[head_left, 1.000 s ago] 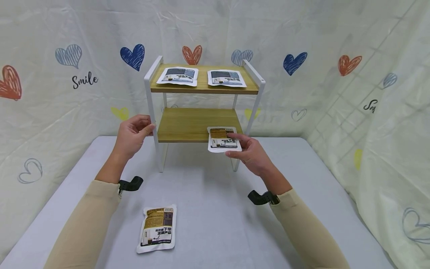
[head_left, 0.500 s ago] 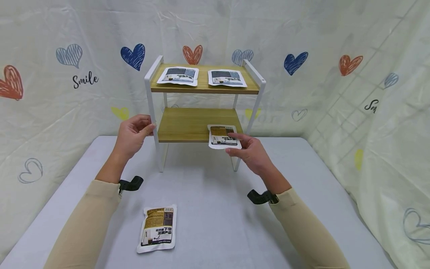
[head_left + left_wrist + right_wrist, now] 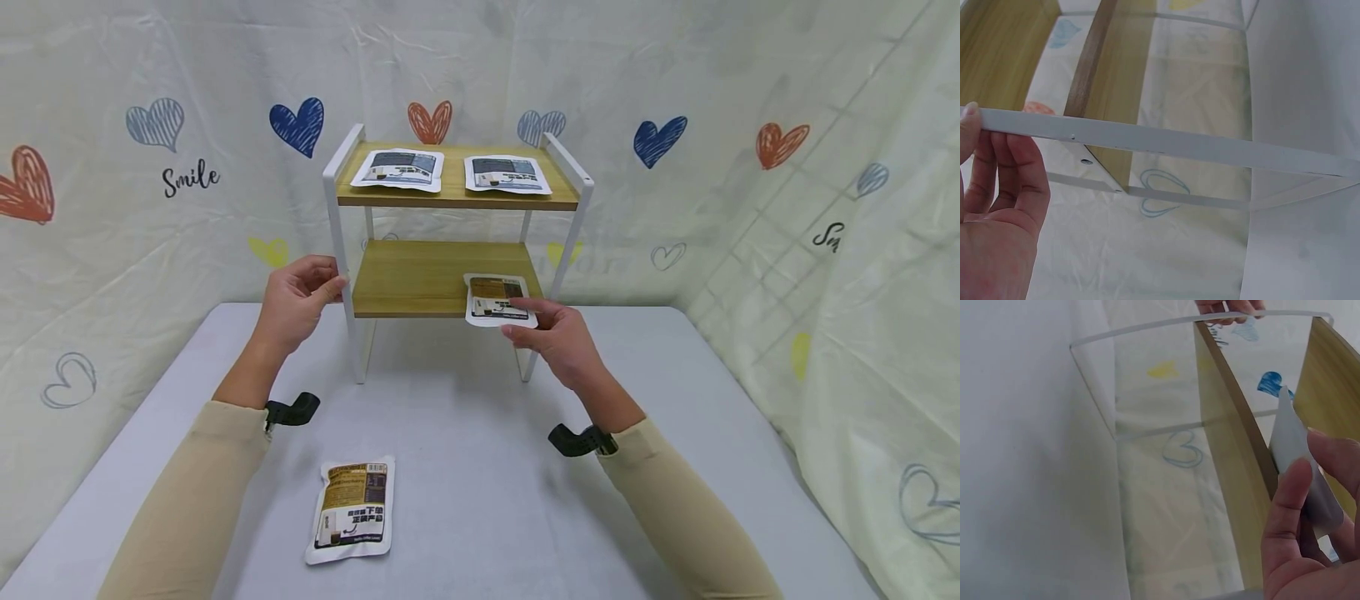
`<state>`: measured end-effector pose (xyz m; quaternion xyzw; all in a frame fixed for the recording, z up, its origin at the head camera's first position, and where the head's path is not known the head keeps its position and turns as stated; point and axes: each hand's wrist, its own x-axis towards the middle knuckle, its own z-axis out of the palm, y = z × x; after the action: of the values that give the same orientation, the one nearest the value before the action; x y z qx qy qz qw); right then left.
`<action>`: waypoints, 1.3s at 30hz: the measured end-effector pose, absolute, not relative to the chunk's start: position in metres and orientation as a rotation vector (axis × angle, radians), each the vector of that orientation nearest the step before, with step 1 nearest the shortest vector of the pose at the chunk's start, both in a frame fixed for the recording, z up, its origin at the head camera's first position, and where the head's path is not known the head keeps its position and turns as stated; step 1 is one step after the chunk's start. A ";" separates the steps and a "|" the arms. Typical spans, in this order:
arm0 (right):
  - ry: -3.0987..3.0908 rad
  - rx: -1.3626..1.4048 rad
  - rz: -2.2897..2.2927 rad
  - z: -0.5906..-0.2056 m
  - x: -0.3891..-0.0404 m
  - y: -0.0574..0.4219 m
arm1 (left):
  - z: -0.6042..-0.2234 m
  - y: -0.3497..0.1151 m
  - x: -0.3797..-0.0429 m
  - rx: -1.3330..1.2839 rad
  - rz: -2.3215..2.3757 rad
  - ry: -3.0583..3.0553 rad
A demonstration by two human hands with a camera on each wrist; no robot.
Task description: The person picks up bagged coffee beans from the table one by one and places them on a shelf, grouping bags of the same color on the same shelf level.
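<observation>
My left hand (image 3: pixel 300 304) grips the front left post of a small two-tier shelf rack; in the left wrist view the thumb and fingers pinch that white post (image 3: pixel 1166 139). At the right front of the lower shelf (image 3: pixel 420 279), my right hand (image 3: pixel 558 340) pinches a flat white pouch (image 3: pixel 498 302) with a brown and white label. The pouch overlaps the shelf's front edge, its near end sticking out past it. In the right wrist view the pouch (image 3: pixel 1304 469) is tilted beside the board edge, between thumb and fingers.
Two blue-labelled pouches, one on the left (image 3: pixel 399 170) and one on the right (image 3: pixel 507 175), lie on the top shelf (image 3: pixel 452 179). Another brown-labelled pouch (image 3: pixel 352 510) lies on the white table (image 3: pixel 465 492) at front left. A heart-printed curtain (image 3: pixel 675 75) hangs behind.
My right hand's pouch has slid a little farther back over the lower shelf, away from me. My left hand has stayed on the post.
</observation>
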<state>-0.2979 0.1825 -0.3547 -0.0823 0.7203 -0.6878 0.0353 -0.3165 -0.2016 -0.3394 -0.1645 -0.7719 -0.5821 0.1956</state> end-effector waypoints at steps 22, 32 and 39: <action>2.283 -0.237 -2.176 -0.355 -0.299 0.177 | -0.340 -0.202 -0.317 -0.458 -1.628 -2.169; 2.300 -0.181 -2.309 -0.357 -0.298 0.169 | -0.340 -0.203 -0.317 -0.475 -1.637 -2.157; 2.341 -0.182 -2.338 -0.359 -0.299 0.165 | -0.340 -0.203 -0.317 -0.474 -1.650 -2.155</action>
<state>-0.2994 0.1648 -0.3591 -0.0548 0.7038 -0.7030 -0.0858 -0.3172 -0.2030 -0.3403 -0.1688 -0.7676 -0.5878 0.1920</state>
